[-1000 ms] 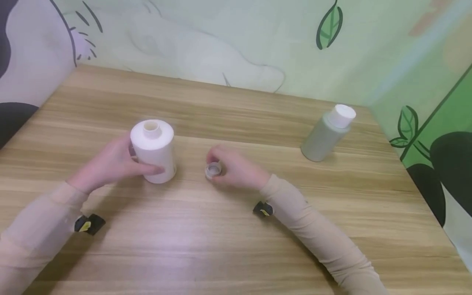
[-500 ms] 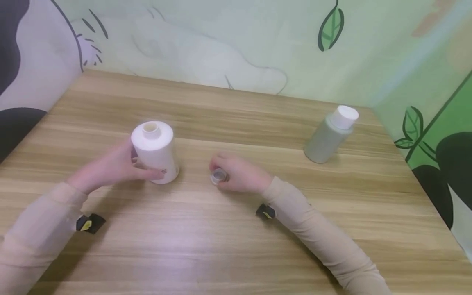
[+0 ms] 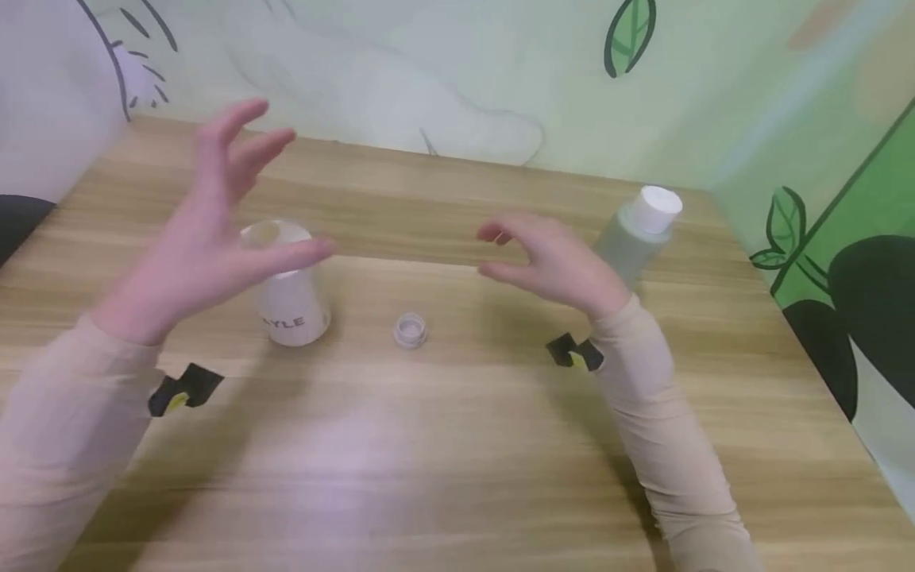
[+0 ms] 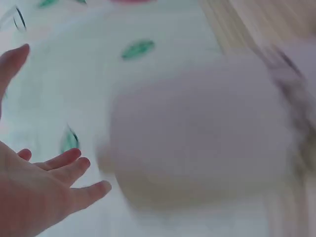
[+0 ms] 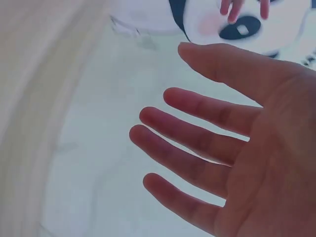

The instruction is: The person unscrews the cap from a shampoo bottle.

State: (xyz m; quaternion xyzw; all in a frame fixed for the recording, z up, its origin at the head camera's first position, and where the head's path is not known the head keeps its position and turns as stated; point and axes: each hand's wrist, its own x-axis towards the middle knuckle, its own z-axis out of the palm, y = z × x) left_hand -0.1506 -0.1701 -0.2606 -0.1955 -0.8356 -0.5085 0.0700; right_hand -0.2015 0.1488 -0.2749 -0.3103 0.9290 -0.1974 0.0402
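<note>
A white bottle [image 3: 296,306] with an uncapped neck stands upright on the left of the table, dark letters low on its side. My left hand [image 3: 196,246] is raised in front of it, fingers spread, hiding part of its top. In the left wrist view the blurred bottle [image 4: 197,143] is apart from the fingers. A small round cap [image 3: 411,330] lies on the table with its hollow side up. My right hand [image 3: 554,258] hovers right of the cap and holds nothing; the right wrist view shows its fingers [image 5: 192,136] loosely extended.
A grey-green bottle with a white cap [image 3: 658,208] stands at the back right, partly behind my right hand. The wooden table [image 3: 400,477] meets a wall [image 3: 457,71] painted with leaves and animal shapes. A small black device hangs at each wrist.
My left hand has let go of the white bottle and risen. My right hand has released the cap onto the table and moved up and to the right.
</note>
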